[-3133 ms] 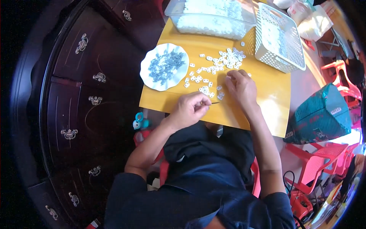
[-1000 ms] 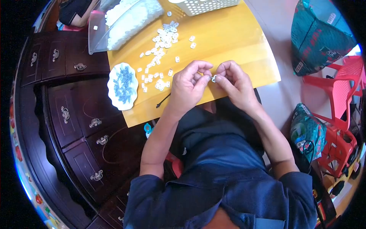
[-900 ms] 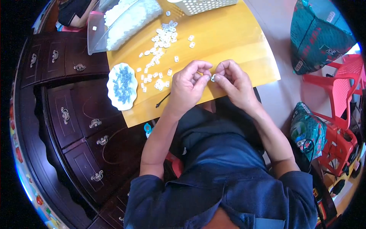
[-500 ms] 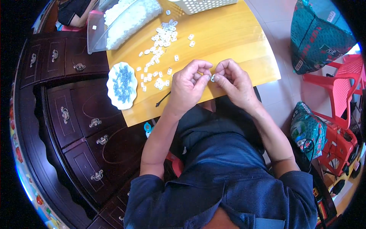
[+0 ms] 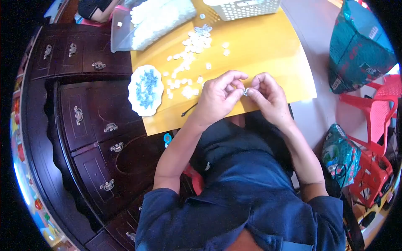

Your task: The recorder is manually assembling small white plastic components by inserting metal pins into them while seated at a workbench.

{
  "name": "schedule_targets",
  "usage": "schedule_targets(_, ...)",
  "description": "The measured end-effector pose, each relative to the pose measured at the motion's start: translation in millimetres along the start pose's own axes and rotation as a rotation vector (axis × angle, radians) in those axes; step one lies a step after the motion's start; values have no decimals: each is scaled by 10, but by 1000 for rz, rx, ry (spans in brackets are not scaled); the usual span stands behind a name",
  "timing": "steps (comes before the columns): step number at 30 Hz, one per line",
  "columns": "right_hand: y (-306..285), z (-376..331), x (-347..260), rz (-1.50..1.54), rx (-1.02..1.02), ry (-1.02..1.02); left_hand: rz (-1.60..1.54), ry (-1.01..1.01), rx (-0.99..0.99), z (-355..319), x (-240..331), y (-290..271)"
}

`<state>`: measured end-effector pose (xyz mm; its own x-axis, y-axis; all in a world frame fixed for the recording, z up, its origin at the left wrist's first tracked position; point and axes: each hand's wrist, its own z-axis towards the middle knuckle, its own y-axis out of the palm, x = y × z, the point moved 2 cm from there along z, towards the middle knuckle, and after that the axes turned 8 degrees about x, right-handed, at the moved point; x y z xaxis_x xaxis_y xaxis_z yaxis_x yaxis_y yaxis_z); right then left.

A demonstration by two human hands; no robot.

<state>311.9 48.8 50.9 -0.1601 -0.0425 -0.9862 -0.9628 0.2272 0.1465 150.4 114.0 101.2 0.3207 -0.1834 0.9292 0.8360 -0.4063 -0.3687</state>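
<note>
My left hand [image 5: 217, 98] and my right hand [image 5: 269, 97] meet fingertip to fingertip over the near edge of a yellow board [image 5: 259, 46]. Between them they pinch one small pale part [image 5: 245, 91]. Loose small white pieces [image 5: 189, 62] lie scattered on the board beyond my left hand. A white scalloped plate [image 5: 144, 90] with small blue parts sits at the board's left edge. A thin dark tool [image 5: 189, 110] lies on the board just left of my left wrist.
A clear bag of white pieces [image 5: 157, 19] and a white perforated basket [image 5: 243, 6] stand at the board's far side. A dark wooden cabinet with drawers [image 5: 83, 121] fills the left. A teal bag [image 5: 358, 50] and red plastic chairs [image 5: 372, 125] are at the right.
Three seconds ago my hands were apart, the right among the loose white pieces. They have since come together on one small part and stayed nearly still over the last second.
</note>
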Motion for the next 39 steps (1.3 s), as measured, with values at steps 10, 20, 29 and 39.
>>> schedule_targets(10,-17,-8,-67,96,20,71,723,260,349,452,-226,-764)
schedule_targets(20,-3,19,-26,158,27,64,866,249,308,849,-439,-900)
schedule_targets(29,-2,14,-42,146,8,67,782,143,252,952,-406,-824)
schedule_targets(39,-14,-3,-51,168,5,88,543,60,245,663,-74,-623)
